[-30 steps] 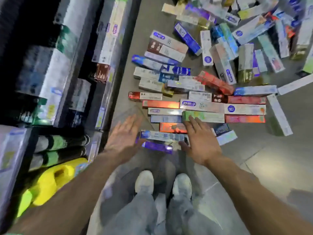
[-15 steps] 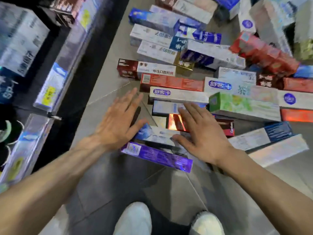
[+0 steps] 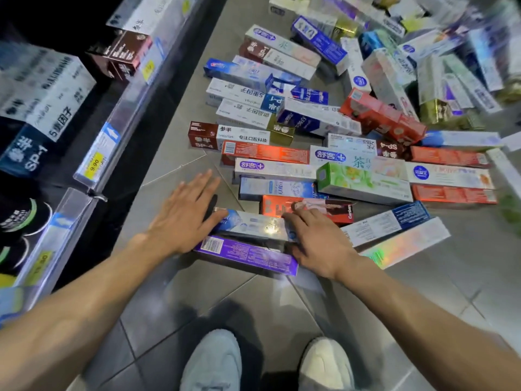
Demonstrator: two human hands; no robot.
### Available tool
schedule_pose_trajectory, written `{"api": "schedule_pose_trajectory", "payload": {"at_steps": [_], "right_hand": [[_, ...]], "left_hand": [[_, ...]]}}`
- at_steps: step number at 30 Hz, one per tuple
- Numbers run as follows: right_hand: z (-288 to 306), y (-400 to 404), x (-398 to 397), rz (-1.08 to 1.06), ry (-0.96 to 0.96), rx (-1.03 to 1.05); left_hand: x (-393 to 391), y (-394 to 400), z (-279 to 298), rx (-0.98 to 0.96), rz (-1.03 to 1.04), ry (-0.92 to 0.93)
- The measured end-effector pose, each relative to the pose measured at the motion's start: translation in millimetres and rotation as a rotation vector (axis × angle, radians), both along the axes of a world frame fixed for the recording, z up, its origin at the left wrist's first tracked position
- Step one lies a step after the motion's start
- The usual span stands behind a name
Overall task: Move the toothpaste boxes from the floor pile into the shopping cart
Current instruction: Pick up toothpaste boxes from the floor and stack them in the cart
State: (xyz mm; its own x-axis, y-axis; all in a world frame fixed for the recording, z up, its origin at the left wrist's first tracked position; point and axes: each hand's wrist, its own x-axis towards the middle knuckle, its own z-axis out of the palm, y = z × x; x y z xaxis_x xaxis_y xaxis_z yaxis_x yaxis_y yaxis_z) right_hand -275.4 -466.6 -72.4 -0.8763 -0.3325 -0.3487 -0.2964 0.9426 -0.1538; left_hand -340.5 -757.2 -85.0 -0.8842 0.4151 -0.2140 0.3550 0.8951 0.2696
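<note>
Many toothpaste boxes lie in a pile (image 3: 332, 131) on the grey tiled floor, spreading to the far right. Nearest me are a purple box (image 3: 248, 256) and, just behind it, a blue-and-white box (image 3: 253, 224). My left hand (image 3: 183, 213) lies flat with straight fingers at that box's left end, its thumb touching the box. My right hand (image 3: 318, 238) rests on its right end, fingertips reaching an orange box (image 3: 277, 206) behind. No shopping cart is in view.
A store shelf (image 3: 93, 170) with price rails and boxed goods runs along the left edge. My two white shoes (image 3: 267, 362) stand on the tiles at the bottom. A holographic box (image 3: 406, 244) and a green box (image 3: 363, 183) lie to the right.
The view has dropped closer to the floor. Both hands came down to the two ends of the blue-and-white box, and the left thumb now touches it.
</note>
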Motion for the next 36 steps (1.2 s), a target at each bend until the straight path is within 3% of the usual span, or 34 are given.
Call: {"api": "schedule_pose_trajectory", "payload": {"at_steps": [4,8,13,16,19,22,30,33,36], "right_hand": [[-3,-8,-14,0.048,0.067,0.009],[4,-9,-14,-0.064,-0.005,-0.063],[8,-10,3,-0.373,-0.09,-0.342],[14,-2,3,-0.648,-0.123,-0.666],[24,5,-1,-0.98,-0.187,-1.094],[30,10,-4,-1.182,-0.204,-1.346],[33,9,-4,-1.312,-0.326,-1.476],[30,8,-5,-1.309,-0.299,-1.458],[32,7,-6,-1.3,-0.306,-1.453]], "left_hand": [[-4,1,0,-0.018,0.016,0.005],[-3,-1,10,0.042,0.055,0.009],[-7,-1,11,0.386,0.347,0.014],[-8,5,16,0.444,0.446,0.016],[0,14,24,0.425,0.328,-0.011],[12,31,25,0.276,0.142,-0.074],[23,57,4,-0.234,-0.506,-0.028],[28,56,0,-0.284,-0.499,-0.079],[31,49,-1,-0.056,-0.252,-0.192]]}}
